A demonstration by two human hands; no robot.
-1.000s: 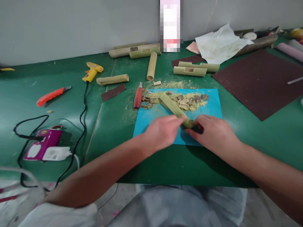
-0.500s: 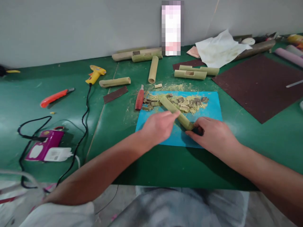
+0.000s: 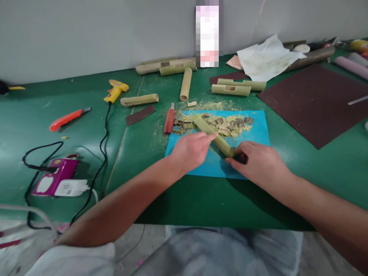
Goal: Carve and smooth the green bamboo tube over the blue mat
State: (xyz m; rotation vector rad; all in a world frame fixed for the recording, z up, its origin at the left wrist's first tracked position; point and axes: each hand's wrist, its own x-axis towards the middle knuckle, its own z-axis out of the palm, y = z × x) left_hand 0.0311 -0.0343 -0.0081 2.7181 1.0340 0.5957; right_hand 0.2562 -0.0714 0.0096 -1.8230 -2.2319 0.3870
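Note:
A pale green bamboo tube [image 3: 218, 142] lies slantwise over a blue sheet [image 3: 201, 170], its near end toward the right. My left hand [image 3: 193, 150] is closed at the tube's left side, with its index finger against the tube. My right hand [image 3: 257, 159] is closed around a dark object [image 3: 240, 158] at the near end of the tube; most of that object is hidden by the fingers. Bamboo chips and shavings [image 3: 230, 126] are heaped behind the tube. A red-handled tool [image 3: 169, 120] lies at the sheet's left edge.
On the green table [image 3: 184, 203] are a yellow glue gun [image 3: 115, 91], an orange cutter [image 3: 67, 119], a purple power strip [image 3: 59, 174] with cords, several bamboo pieces [image 3: 186, 84], a dark brown sheet [image 3: 314, 105] and a white cloth [image 3: 267, 57].
My left hand has shifted slightly left and up along the tube. My right hand and the tube stay in nearly the same place.

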